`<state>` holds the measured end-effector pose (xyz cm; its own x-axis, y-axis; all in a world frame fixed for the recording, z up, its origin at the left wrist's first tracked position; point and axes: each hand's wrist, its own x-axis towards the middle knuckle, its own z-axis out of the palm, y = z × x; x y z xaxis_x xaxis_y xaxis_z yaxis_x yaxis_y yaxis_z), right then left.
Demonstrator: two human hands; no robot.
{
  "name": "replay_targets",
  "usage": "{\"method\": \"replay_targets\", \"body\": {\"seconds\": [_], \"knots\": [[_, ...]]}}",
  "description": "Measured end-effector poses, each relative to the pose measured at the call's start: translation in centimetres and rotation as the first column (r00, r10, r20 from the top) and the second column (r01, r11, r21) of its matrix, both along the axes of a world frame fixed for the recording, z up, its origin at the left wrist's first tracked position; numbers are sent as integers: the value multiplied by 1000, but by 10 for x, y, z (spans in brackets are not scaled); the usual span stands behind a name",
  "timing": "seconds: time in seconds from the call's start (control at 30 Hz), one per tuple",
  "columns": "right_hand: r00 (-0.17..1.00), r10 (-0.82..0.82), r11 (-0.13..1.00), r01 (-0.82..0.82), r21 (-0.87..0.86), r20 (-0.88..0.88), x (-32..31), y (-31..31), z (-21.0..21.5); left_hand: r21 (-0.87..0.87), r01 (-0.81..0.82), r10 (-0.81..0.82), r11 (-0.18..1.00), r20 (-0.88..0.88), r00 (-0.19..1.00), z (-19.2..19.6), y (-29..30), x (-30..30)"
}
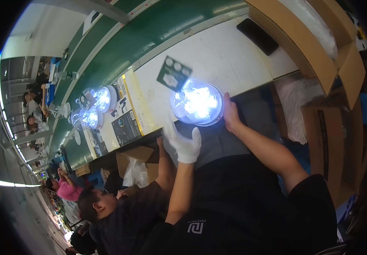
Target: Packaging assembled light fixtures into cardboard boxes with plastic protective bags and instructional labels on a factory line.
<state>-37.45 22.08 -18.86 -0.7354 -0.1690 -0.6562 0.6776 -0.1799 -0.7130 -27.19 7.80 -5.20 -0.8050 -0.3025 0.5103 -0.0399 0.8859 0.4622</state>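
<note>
White glove on the left hand (185,145), fingers spread open and holding nothing, just below the round lit lamp (197,103) and about touching its lower edge. Bare right hand (231,114) is cupped against the lamp's right rim, so it's gripping that. Lamp sits at the near edge of the white table (230,55), with a dark card (173,73) just beside it. Two more lit lamps (95,108) sit further left, cardboard boxes (315,46) on the right.

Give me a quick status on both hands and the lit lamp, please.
Left hand, white-gloved, open just short of the round lit lamp. Right hand, bare, against its rim. Dark card lies just beyond.
</note>
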Motion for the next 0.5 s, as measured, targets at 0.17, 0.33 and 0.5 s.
{"method": "replay_targets", "body": {"seconds": [0.17,0.33,0.5], "knots": [[998,-58,998,58,-25,-18,3,-11,13,-468,479,-520,743,48,853,101,1,-29],[994,-86,996,86,-2,-69,2,-12,17,-489,706,-468,513,530,707,106,3,-103],[993,-94,994,98,56,-73,3,-12,27,-621,764,-427,174,651,627,81,10,-99]]}}
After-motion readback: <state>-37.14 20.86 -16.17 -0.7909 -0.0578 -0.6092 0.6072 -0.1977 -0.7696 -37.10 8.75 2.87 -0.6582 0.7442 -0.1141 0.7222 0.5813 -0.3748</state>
